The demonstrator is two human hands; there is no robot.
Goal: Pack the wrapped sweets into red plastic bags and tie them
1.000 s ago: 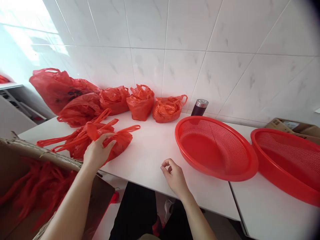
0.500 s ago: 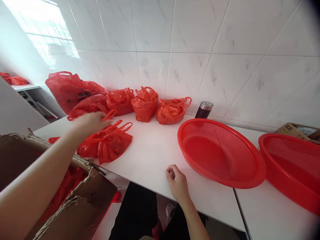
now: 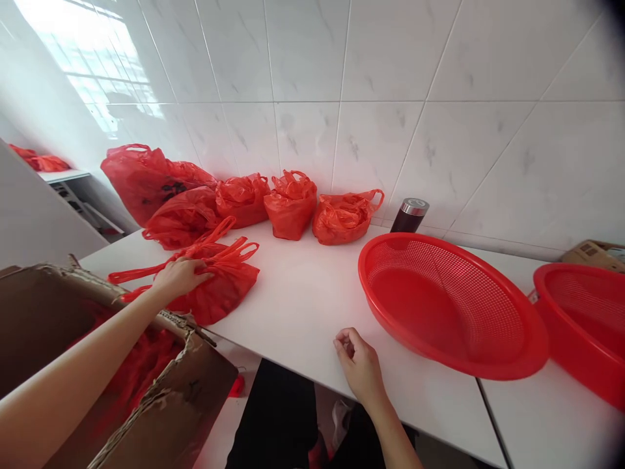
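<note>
My left hand (image 3: 181, 279) is on the near red plastic bag (image 3: 229, 283) at the table's left front edge. Its fingers are closed on the bag's upper part, with the handles spread around them. My right hand (image 3: 360, 365) hovers over or rests at the front edge of the white table (image 3: 303, 293), its fingers curled with thumb and fingertips close together; nothing shows in them. To its right sits a red perforated basin (image 3: 420, 306).
Several tied red bags (image 3: 291, 205) line the tiled wall. A dark cup with a silver lid (image 3: 410, 215) stands behind the basin. Another red basin (image 3: 581, 326) is at the right. An open cardboard box (image 3: 195, 384) with red material inside stands at the left, against the table.
My left hand has come down onto the near bag and closed on it. The view has shifted slightly to the left. My right hand keeps its curled pose.
</note>
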